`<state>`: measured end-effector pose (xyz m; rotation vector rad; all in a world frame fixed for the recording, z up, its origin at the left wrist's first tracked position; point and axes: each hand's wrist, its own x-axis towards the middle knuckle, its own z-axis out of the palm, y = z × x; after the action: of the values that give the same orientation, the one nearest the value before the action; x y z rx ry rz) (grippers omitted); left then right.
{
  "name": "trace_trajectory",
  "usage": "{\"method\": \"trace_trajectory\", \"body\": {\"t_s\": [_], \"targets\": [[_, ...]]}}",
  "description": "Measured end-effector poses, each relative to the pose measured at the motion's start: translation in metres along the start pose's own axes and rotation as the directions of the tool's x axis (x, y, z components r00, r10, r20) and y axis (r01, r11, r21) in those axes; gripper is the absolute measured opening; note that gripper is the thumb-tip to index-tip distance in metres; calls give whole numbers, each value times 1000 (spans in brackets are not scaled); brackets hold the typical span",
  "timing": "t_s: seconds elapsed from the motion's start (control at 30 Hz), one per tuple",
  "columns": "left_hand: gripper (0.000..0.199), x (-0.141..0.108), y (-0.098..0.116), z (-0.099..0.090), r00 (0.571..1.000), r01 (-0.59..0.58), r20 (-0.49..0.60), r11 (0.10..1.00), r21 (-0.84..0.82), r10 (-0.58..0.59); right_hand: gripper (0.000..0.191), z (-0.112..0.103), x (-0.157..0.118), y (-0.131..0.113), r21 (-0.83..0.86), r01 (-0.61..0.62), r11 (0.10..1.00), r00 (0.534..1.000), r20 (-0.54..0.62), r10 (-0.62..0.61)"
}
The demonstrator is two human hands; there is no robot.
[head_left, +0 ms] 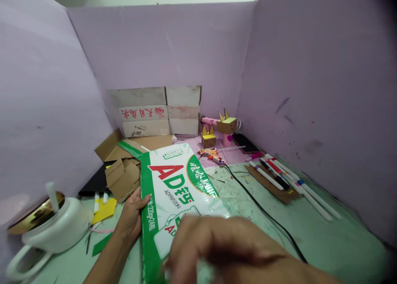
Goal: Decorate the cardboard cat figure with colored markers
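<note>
A green and white printed cardboard panel (173, 193), with a red "AD" and Chinese lettering, is held up at a tilt over the table. My left hand (135, 211) grips its left edge, with the thumb on the printed face. In front of the panel's lower part is my right hand (223, 242), close to the camera and blurred. Its fingers are curled down, and what they hold, if anything, is hidden. Cut brown cardboard pieces (124, 178) lie just beyond my left hand.
Left stands a white mug (58, 222) with a gold lid (37, 211), near yellow paper (105, 209). Behind are a white carton (145, 112) and small eared cardboard figures (209, 140). A patterned glue gun (212, 155) trails a black cord (263, 205). Markers (279, 172) and a phone (245, 143) lie right.
</note>
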<state>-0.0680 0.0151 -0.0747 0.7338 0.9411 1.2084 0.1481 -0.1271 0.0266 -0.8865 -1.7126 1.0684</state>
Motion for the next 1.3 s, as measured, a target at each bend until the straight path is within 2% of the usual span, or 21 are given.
{"method": "trace_trajectory", "body": {"t_s": [0.07, 0.13, 0.17, 0.3, 0.37, 0.43, 0.5, 0.53, 0.6, 0.63, 0.7, 0.77, 0.83, 0.87, 0.93, 0.97, 1.0, 1.03, 1.13, 1.23, 1.3], "targets": [[60, 0, 1, 1, 1000, -22, -18, 1000, -8, 22, 34, -10, 12, 16, -147, -13, 989, 995, -95, -1], [59, 0, 2, 2, 998, -44, -44, 999, -18, 43, 35, -16, 15, 43, -333, -52, 941, 966, -256, -37], [58, -1, 3, 3, 997, -55, -58, 998, -23, 54, 32, -17, 14, 58, -398, -63, 915, 957, -285, -58], [52, -5, 11, 8, 989, -97, -114, 995, -39, 92, 35, -14, -5, 102, -426, -139, 894, 956, -292, 10], [51, -10, 20, 15, 982, -123, -152, 992, -40, 116, 42, -10, -13, 114, -403, -100, 910, 962, -273, -15], [50, -20, 36, 28, 967, -164, -204, 986, -32, 154, 59, -2, -13, 123, -371, -2, 929, 972, -218, -85], [47, -35, 56, 47, 936, -234, -273, 972, -9, 222, 78, 9, -6, 129, -318, 70, 945, 991, -88, -103], [46, -45, 66, 59, 905, -290, -320, 957, 22, 281, 85, 15, 1, 130, -283, 79, 956, 996, -6, -84], [43, -65, 81, 86, 839, -408, -358, 909, 84, 409, 86, 27, 15, 126, -176, 39, 984, 993, 116, -19], [42, -74, 85, 99, 813, -472, -325, 874, 119, 483, 83, 33, 22, 121, -97, 17, 995, 990, 139, -3], [41, -86, 84, 125, 770, -578, -211, 798, 168, 602, 84, 42, 33, 106, 108, 0, 994, 992, 122, -13], [39, -86, 74, 146, 734, -640, -144, 747, 181, 664, 98, 44, 38, 89, 300, 11, 954, 996, 77, -36], [38, -75, 59, 157, 743, -642, -112, 750, 159, 660, 105, 39, 37, 76, 431, 14, 902, 999, 21, -25], [37, -68, 53, 158, 785, -601, -89, 788, 132, 613, 101, 34, 35, 74, 487, 8, 873, 1000, -13, -1], [31, -52, 44, 151, 884, -461, -24, 880, 118, 467, 87, 20, 31, 76, 598, -38, 800, 994, -59, 91], [27, -46, 42, 143, 914, -402, 1, 903, 151, 406, 82, 12, 28, 80, 648, -65, 759, 987, -72, 146], [24, -42, 42, 132, 923, -378, 12, 901, 213, 385, 78, 4, 24, 86, 688, -93, 720, 977, -77, 199], [20, -40, 42, 118, 917, -383, 14, 874, 298, 398, 77, -5, 21, 91, 714, -126, 689, 966, -71, 250], [13, -47, 41, 73, 856, -434, 12, 704, 562, 517, 74, -24, 8, 104, 722, -208, 660, 941, -36, 335], [23, -70, 25, 38, 869, -442, 149, 602, 665, 473, 69, -31, -5, 110, 716, -258, 648, 924, -13, 383], [35, -86, 2, 26, 855, -504, 285, 567, 651, 432, 66, -31, -12, 112, 710, -293, 641, 908, -3, 419]]}}
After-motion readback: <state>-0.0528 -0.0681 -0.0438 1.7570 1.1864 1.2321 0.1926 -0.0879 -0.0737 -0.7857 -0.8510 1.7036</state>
